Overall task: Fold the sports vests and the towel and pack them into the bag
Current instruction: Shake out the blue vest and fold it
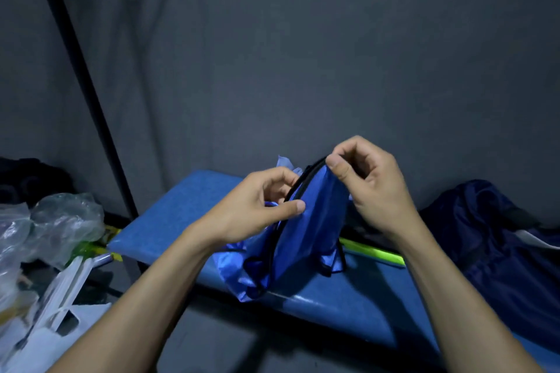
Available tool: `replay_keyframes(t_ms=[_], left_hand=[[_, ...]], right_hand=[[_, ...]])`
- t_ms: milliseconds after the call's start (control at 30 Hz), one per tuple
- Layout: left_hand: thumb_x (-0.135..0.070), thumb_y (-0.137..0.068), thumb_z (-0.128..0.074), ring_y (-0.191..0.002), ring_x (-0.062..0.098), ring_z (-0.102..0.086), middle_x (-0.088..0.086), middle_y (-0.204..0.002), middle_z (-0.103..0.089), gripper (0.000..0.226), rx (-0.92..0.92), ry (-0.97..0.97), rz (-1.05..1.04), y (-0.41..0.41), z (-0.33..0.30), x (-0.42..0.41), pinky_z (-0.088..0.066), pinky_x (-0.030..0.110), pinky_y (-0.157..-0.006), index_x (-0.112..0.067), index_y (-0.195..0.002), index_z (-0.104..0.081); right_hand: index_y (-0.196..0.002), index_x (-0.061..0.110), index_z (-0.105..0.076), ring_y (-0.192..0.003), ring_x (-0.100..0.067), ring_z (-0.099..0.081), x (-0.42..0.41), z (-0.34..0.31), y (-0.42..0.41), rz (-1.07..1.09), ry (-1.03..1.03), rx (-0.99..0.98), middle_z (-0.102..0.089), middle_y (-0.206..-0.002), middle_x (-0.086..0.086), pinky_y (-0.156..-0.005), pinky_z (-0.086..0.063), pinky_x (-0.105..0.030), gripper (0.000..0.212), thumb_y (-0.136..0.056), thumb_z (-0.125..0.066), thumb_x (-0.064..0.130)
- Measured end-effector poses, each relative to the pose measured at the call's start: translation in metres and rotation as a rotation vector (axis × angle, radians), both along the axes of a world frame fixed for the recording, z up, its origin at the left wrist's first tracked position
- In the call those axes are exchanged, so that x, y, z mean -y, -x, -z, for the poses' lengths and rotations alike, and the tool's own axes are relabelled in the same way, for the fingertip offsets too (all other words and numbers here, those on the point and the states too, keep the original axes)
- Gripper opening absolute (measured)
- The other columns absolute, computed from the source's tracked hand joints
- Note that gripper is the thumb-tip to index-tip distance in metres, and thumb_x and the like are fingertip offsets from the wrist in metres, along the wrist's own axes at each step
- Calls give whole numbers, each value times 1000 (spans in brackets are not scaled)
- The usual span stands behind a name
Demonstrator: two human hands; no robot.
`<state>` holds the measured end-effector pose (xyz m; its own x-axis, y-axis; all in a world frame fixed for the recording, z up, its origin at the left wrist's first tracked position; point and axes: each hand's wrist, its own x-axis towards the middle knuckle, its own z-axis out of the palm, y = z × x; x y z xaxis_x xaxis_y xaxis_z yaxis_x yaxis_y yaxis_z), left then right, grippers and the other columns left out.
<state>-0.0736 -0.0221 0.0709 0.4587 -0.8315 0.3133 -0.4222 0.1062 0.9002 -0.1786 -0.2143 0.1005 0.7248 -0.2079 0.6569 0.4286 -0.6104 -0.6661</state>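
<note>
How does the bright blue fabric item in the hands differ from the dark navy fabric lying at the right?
The bright blue bag is shiny royal blue with black edging; the navy fabric is far darker. The bag is held upright over the blue bench, pinched by the left hand and the right hand; the navy fabric lies crumpled and untouched. Both are soft blue cloth.

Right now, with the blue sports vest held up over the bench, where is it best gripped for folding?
Along its black-trimmed upper edge, from above: the blue sports vest hangs from that edge, where the left hand and right hand already pinch it, and its bottom rests on the blue bench.
</note>
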Motion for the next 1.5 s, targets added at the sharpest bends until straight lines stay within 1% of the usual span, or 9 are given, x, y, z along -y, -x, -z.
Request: replay_keyframes(t_ms=[167,300,567,767,933,1100,1267,1367,1500], left_hand=[[-23,-90,-74,-74,12,-65,4,-82,-73,12,-80,78,22,17,-55,-21,-51,24,-73,-12,-89,-69],[-28,-91,-70,-86,22,-55,7,-92,-65,16,-57,120,27,31,-126,-46,-45,33,-78,-13,-97,-71],[-10,-90,-67,-65,11,-50,4,-82,-59,10,-229,-7,207,66,-168,-75,-50,24,-62,-15,-94,-74],[-7,-76,-65,-71,19,-66,-2,-78,-72,14,511,-190,-324,54,-117,-69,-58,37,-72,-20,-82,-62],[3,-74,-62,-62,11,-39,-5,-72,-54,35,690,-93,-336,29,-84,-84,-43,29,-62,-21,-91,-42],[17,-82,-49,-75,18,-60,3,-82,-69,46,443,-88,-125,19,-67,-88,-45,33,-75,-24,-79,-69],[18,-77,-41,-104,2,-61,-26,-112,-64,69,510,-274,60,40,-73,-63,-45,20,-87,-28,-116,-75],[11,-81,-42,-119,5,-53,-17,-130,-58,65,606,-320,-46,37,-68,-44,-41,21,-101,-27,-129,-67],[11,-81,-41,-66,24,-49,2,-77,-64,54,185,-59,-282,15,-60,-41,-37,34,-67,-31,-75,-73]], right_hand=[[-90,8,-56,-71,-6,-50,-14,-90,20,-16,105,102,-55,-77,3,-69,-41,-22,13,-102,-59,11],[-94,10,-56,-71,-6,-46,-26,-147,36,-14,129,160,-53,-77,3,-66,-38,-20,10,-103,-58,15],[-95,12,-56,-73,-7,-50,-42,-180,67,42,75,211,-55,-78,7,-68,-43,-22,12,-104,-59,21],[-89,20,-55,-71,-3,-50,-50,-182,89,-36,-42,190,-55,-77,13,-68,-44,-18,16,-104,-58,24],[-89,21,-57,-71,-6,-53,-44,-182,102,-148,-254,161,-58,-82,7,-69,-49,-21,16,-104,-57,27],[-92,19,-60,-73,-9,-58,-41,-178,101,-196,-231,51,-63,-86,2,-71,-52,-24,12,-102,-58,27],[-97,12,-64,-74,-6,-63,-67,-179,89,-416,-69,-220,-67,-85,3,-71,-52,-18,11,-96,-57,21],[-98,12,-67,-76,-10,-64,-72,-186,84,-527,-53,-290,-68,-88,-1,-73,-54,-20,13,-96,-59,22],[-92,14,-71,-75,-10,-67,-56,-191,87,-581,-129,-292,-70,-85,-1,-72,-56,-22,17,-97,-56,22]])
